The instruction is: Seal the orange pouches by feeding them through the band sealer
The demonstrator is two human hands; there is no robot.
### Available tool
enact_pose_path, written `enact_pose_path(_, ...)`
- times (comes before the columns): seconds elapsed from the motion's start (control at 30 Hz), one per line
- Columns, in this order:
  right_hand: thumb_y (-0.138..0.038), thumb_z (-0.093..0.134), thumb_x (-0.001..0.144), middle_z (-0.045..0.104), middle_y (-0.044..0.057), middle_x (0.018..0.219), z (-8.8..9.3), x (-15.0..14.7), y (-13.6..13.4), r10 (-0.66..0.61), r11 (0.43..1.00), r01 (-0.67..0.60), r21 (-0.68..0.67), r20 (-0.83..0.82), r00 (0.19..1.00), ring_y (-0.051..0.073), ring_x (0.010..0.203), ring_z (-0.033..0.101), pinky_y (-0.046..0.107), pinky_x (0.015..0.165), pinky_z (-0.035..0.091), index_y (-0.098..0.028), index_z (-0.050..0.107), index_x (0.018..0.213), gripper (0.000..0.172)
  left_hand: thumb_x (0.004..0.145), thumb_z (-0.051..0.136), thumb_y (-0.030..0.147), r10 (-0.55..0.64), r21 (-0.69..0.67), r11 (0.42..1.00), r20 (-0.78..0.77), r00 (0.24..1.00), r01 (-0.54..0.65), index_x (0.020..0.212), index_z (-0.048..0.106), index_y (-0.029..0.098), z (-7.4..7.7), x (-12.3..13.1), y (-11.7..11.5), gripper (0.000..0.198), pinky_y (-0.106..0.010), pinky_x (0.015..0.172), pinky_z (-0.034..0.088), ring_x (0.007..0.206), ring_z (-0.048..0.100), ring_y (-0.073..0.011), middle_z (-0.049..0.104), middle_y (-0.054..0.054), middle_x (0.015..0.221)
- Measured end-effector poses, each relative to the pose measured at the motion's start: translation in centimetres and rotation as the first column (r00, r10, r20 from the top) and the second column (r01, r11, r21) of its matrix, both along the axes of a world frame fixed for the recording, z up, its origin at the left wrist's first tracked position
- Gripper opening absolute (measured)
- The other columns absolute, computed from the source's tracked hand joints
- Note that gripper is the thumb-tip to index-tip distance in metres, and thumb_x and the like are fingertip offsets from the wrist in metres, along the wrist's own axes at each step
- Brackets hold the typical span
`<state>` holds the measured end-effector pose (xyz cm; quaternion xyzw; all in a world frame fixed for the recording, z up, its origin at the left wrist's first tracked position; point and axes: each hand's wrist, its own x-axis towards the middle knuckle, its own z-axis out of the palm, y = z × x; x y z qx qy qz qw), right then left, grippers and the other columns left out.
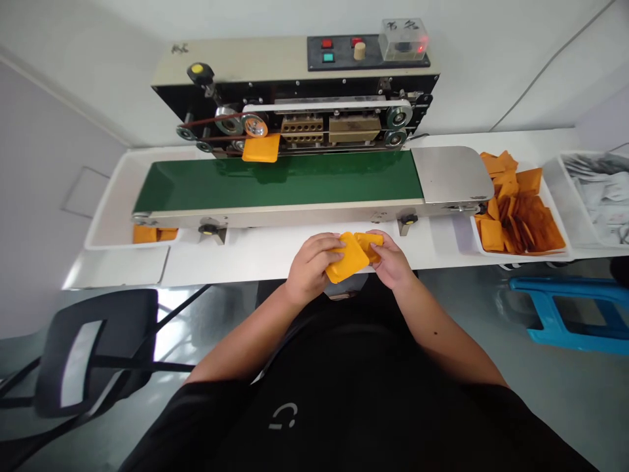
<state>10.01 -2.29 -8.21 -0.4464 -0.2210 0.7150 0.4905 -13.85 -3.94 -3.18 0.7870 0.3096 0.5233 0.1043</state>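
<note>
My left hand is shut on a flat orange pouch, gripping its left side above the white table edge. My right hand holds a second orange pouch, which partly overlaps the first. Both hands sit just in front of a band sealer with a green conveyor belt. A third orange pouch lies at the sealer's belt-and-wheel inlet, at the conveyor's far edge, well away from both hands.
A white bin of orange pouches stands at the right, beside the conveyor's steel plate. A few pouches lie in a white tray at the left. Grey-white packets fill a far-right tray. A black chair and blue stool stand on the floor.
</note>
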Motion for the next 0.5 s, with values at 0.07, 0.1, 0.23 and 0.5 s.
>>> enact_pose_path(0.07,-0.038,0.096,0.076,0.078,0.003,0.112,-0.4,0.2,0.7,0.049,0.999,-0.049,0.023,0.004,0.999,0.019,0.091,0.072,0.028,0.073,0.06,-0.027,0.073,0.118,0.049,0.106,0.071,0.019,0.076,0.125,0.99,-0.034,0.997,-0.071,0.114,0.07,0.027,0.7,-0.1,0.4,0.012,-0.049,0.101,0.068,0.125,0.078,-0.0261,0.082,-0.006,0.124)
enact_pose_path(0.1,-0.038,0.097,0.075,0.078,0.003,0.112,-0.6,0.2,1.0,0.073,0.997,-0.073,0.038,0.001,0.997,0.019,0.092,0.072,0.028,0.074,0.06,-0.027,0.073,0.118,0.05,0.108,0.069,0.02,0.11,0.154,0.983,-0.047,0.993,-0.102,0.113,0.07,0.028,1.0,-0.1,0.5,0.01,-0.049,0.1,0.068,0.124,0.078,-0.0254,0.082,-0.005,0.123)
enact_pose_path(0.23,-0.04,0.099,0.075,0.078,0.003,0.111,-1.3,0.5,2.0,0.153,0.985,-0.15,0.088,-0.029,0.988,0.02,0.096,0.073,0.03,0.08,0.061,-0.026,0.074,0.118,0.052,0.11,0.067,0.026,0.109,0.119,0.987,-0.037,0.993,-0.104,0.112,0.07,0.028,2.2,0.7,0.9,0.004,-0.05,0.101,0.069,0.123,0.079,-0.0251,0.083,-0.004,0.12)
enact_pose_path(0.5,-0.036,0.1,0.079,0.077,0.003,0.116,-2.6,1.4,3.4,0.234,0.969,-0.211,0.125,-0.209,0.95,0.021,0.098,0.074,0.036,0.083,0.066,-0.028,0.075,0.121,0.049,0.107,0.074,0.039,0.127,-0.351,0.934,0.153,0.98,-0.066,0.112,0.07,0.023,3.4,4.0,2.2,0.017,-0.036,0.089,0.071,0.103,0.084,-0.0215,0.085,-0.007,0.109)
